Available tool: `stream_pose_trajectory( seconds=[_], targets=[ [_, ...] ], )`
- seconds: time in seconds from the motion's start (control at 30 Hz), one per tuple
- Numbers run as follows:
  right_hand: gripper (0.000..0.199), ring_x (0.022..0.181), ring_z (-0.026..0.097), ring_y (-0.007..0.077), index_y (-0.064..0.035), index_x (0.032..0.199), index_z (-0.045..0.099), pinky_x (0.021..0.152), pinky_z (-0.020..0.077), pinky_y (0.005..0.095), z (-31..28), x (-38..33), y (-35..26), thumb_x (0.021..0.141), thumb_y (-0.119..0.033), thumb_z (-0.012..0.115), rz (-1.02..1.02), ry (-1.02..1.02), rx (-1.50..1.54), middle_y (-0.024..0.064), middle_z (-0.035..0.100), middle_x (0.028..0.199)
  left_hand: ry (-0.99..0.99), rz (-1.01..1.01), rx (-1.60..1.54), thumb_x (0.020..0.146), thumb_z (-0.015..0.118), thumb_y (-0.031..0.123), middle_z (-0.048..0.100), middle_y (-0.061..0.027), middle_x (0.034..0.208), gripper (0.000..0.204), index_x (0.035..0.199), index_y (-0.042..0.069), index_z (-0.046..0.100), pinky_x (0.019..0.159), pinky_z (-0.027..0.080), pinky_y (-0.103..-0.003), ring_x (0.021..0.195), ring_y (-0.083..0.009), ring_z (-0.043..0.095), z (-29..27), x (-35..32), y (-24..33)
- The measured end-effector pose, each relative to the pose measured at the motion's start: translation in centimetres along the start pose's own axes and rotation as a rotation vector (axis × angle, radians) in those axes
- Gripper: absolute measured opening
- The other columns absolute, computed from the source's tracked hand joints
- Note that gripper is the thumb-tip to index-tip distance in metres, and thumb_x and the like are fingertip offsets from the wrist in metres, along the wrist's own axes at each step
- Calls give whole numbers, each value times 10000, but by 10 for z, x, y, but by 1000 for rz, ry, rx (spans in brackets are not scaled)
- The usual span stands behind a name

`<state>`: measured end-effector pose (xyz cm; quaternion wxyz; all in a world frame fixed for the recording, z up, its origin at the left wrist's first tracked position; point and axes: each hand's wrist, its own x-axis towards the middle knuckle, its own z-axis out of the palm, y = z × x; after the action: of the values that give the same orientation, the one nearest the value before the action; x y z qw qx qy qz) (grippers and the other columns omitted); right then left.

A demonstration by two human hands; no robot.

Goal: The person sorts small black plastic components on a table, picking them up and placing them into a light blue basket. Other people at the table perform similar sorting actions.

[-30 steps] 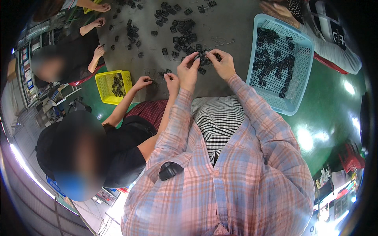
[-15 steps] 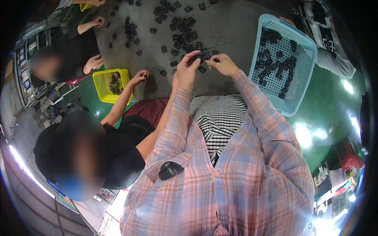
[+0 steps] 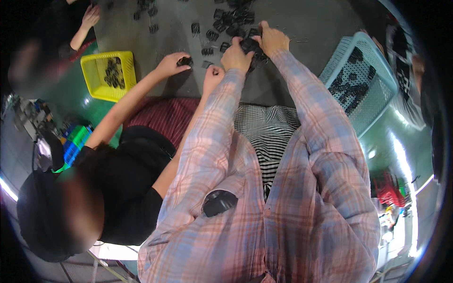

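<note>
Near the table's edge my two hands meet over a cluster of small black ribbed plastic parts (image 3: 248, 45). My left hand (image 3: 234, 57) has its thumb and fingers bent around the parts from the left. From the right, my right hand (image 3: 275, 41) reaches in, with black pieces between its thumb and forefinger; its other fingers are mostly hidden. More black parts (image 3: 233, 19) lie heaped just beyond my hands, some loose ones to the left. Blur hides how the held pieces sit.
A light-blue basket (image 3: 361, 120) holding black parts stands at my right. To my left a co-worker's hand (image 3: 171, 65) holds a black part, close to my left arm. A yellow basket (image 3: 107, 95) with dark pieces stands farther left. Thin metal wires (image 3: 299, 40) lie right of my hands.
My hands have moved forward and slightly right, from handling a small piece to closing around a cluster of black parts. The view has shifted. The neighbour's hand now holds a part.
</note>
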<state>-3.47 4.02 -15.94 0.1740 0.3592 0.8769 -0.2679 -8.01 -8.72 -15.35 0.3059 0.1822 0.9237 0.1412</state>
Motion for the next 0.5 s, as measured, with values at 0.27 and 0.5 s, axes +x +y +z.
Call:
stream_pose_trajectory(
  seconds=[0.27,0.5],
  targets=[
    [313,875,653,287,-92,1011,604,674,519,410,18,24,17,808,-325,652,-81,-123,20,156,669,883,-282,24,-236,734,689,299,642,-80,809,305,968,113,629,740,496,-373,867,-268,638,-5,20,-25],
    [250,861,614,113,-59,966,540,644,533,240,-52,-14,60,886,-294,561,-53,-556,1442,55,610,957,-569,23,-1474,738,549,144,557,-109,1092,271,984,32,531,889,490,-415,993,-242,574,-47,10,-37]
  ],
)
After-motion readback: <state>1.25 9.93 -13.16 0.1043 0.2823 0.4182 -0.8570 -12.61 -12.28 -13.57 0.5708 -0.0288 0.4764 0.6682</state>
